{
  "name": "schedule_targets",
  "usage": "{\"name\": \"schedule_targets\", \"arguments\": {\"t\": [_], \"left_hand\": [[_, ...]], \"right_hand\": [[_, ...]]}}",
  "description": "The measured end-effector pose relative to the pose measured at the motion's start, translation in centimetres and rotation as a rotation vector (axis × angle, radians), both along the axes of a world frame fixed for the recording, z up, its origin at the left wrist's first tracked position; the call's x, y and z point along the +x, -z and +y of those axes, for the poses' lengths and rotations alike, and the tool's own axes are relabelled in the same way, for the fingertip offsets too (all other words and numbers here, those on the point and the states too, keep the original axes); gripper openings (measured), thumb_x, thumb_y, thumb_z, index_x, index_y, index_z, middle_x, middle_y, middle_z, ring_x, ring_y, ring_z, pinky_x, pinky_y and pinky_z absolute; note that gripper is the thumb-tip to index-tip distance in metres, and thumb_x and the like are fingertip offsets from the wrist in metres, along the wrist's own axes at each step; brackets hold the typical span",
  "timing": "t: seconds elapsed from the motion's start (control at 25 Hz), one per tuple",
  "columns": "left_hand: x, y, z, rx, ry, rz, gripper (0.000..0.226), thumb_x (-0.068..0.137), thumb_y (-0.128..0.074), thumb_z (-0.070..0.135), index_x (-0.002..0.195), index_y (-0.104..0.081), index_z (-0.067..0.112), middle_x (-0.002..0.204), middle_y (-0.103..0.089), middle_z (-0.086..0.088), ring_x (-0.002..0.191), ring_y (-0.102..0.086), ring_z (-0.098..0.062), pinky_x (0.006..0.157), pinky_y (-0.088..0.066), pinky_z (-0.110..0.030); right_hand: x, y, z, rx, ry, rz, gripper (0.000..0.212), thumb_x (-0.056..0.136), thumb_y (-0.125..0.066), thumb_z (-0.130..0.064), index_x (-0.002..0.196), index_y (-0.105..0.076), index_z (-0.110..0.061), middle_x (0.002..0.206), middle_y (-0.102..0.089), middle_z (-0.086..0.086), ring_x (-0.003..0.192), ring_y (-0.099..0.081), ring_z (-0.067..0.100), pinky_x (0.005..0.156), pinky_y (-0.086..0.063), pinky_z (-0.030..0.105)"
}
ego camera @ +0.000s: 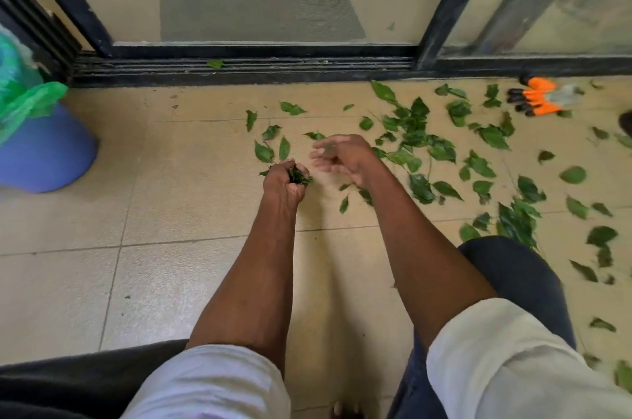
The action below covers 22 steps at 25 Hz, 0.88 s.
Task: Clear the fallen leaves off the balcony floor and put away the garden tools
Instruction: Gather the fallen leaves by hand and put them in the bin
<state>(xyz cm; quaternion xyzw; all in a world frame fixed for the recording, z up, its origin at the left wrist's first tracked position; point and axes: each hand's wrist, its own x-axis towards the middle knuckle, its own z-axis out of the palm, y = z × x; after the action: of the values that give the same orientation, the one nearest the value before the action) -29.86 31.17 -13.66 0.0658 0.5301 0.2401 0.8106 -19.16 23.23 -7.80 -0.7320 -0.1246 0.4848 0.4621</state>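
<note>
Green fallen leaves lie scattered over the beige tiled balcony floor, thickest to the right of my hands. My left hand grips a small bunch of picked-up leaves just above the floor. Beside it, my right hand hovers with fingers spread and relaxed, blurred by motion, holding nothing. An orange and grey garden glove with black claw tips lies on the floor at the far right near the door frame.
A blue bin lined with a green plastic bag stands at the left. The black sliding door track and glass door run along the back. My knees frame the bottom of the view.
</note>
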Motion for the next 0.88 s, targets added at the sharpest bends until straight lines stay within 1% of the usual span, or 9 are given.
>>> {"name": "schedule_targets", "arguments": {"t": [0.04,0.08,0.12,0.2,0.32,0.4,0.56,0.72,0.88], "left_hand": [[0.6,-0.1,-0.4,-0.022,-0.022,-0.023,0.017,0.101,-0.036,-0.001,0.088,-0.046,0.004,0.074,-0.043,-0.011,0.056,-0.041,-0.015,0.038,-0.041,-0.017],[1.1,-0.3,-0.7,-0.02,-0.017,-0.047,0.019,0.101,-0.037,-0.002,0.085,-0.044,0.005,0.073,-0.041,-0.009,0.055,-0.039,-0.014,0.035,-0.039,-0.014],[1.6,-0.2,-1.2,-0.006,-0.001,-0.058,0.019,0.1,-0.038,-0.003,0.085,-0.045,0.005,0.073,-0.041,-0.009,0.055,-0.038,-0.013,0.035,-0.038,-0.014],[2.3,-0.1,-2.2,-0.006,0.056,-0.072,0.018,0.1,-0.04,-0.003,0.085,-0.046,0.005,0.07,-0.041,-0.008,0.054,-0.038,-0.014,0.036,-0.038,-0.014],[3.6,0.2,-3.3,-0.002,0.144,-0.083,0.018,0.1,-0.041,-0.002,0.084,-0.047,0.006,0.062,-0.043,-0.007,0.05,-0.039,-0.014,0.037,-0.038,-0.017],[4.3,0.1,-4.0,0.007,0.195,-0.081,0.018,0.099,-0.042,-0.001,0.084,-0.049,0.006,0.056,-0.046,-0.006,0.046,-0.04,-0.013,0.038,-0.038,-0.018],[5.5,0.0,-4.8,0.002,0.255,-0.079,0.015,0.099,-0.046,0.001,0.086,-0.05,0.006,0.066,-0.046,-0.008,0.05,-0.041,-0.014,0.038,-0.039,-0.019],[6.4,-0.2,-5.3,0.006,0.282,-0.095,0.014,0.097,-0.051,0.002,0.084,-0.05,0.007,0.068,-0.047,-0.007,0.053,-0.043,-0.012,0.04,-0.041,-0.018],[6.9,-0.2,-5.0,-0.003,0.27,-0.106,0.017,0.097,-0.052,0.004,0.08,-0.049,0.008,0.064,-0.047,-0.006,0.05,-0.042,-0.013,0.044,-0.04,-0.02]], "right_hand": [[1.4,0.8,-0.9,-0.095,0.076,-0.24,0.023,0.092,-0.053,0.004,0.108,-0.07,0.0,0.105,-0.071,0.019,0.084,-0.069,0.025,0.076,-0.057,0.031],[2.5,1.9,-2.0,-0.246,0.041,-0.5,0.024,0.092,-0.053,0.0,0.109,-0.07,0.0,0.109,-0.069,0.019,0.094,-0.067,0.029,0.081,-0.055,0.032],[2.8,2.9,-3.2,-0.374,-0.062,-0.68,0.026,0.091,-0.053,-0.003,0.112,-0.07,-0.002,0.114,-0.067,0.019,0.104,-0.063,0.032,0.087,-0.052,0.033],[2.3,5.7,-5.7,-0.504,-0.255,-0.847,0.033,0.089,-0.056,-0.003,0.12,-0.066,-0.006,0.124,-0.058,0.019,0.115,-0.056,0.034,0.096,-0.05,0.036],[-0.1,8.9,-9.3,-0.486,-0.42,-1.032,0.035,0.093,-0.05,-0.002,0.127,-0.057,-0.004,0.132,-0.046,0.017,0.123,-0.044,0.032,0.102,-0.044,0.039],[-0.7,10.1,-10.5,-0.414,-0.432,-1.099,0.036,0.094,-0.045,0.0,0.128,-0.056,-0.003,0.133,-0.046,0.016,0.123,-0.042,0.031,0.099,-0.043,0.037],[-0.5,10.7,-11.2,-0.363,-0.342,-1.148,0.045,0.093,-0.042,0.003,0.136,-0.051,-0.006,0.13,-0.052,0.015,0.123,-0.044,0.028,0.101,-0.038,0.033],[-0.9,11.3,-11.9,-0.37,-0.277,-1.207,0.04,0.086,-0.044,0.003,0.12,-0.064,-0.006,0.118,-0.054,0.016,0.113,-0.048,0.031,0.094,-0.04,0.038],[-1.0,10.6,-11.6,-0.338,-0.281,-1.224,0.033,0.087,-0.044,0.001,0.117,-0.056,-0.003,0.113,-0.059,0.015,0.105,-0.053,0.029,0.093,-0.041,0.037]]}}
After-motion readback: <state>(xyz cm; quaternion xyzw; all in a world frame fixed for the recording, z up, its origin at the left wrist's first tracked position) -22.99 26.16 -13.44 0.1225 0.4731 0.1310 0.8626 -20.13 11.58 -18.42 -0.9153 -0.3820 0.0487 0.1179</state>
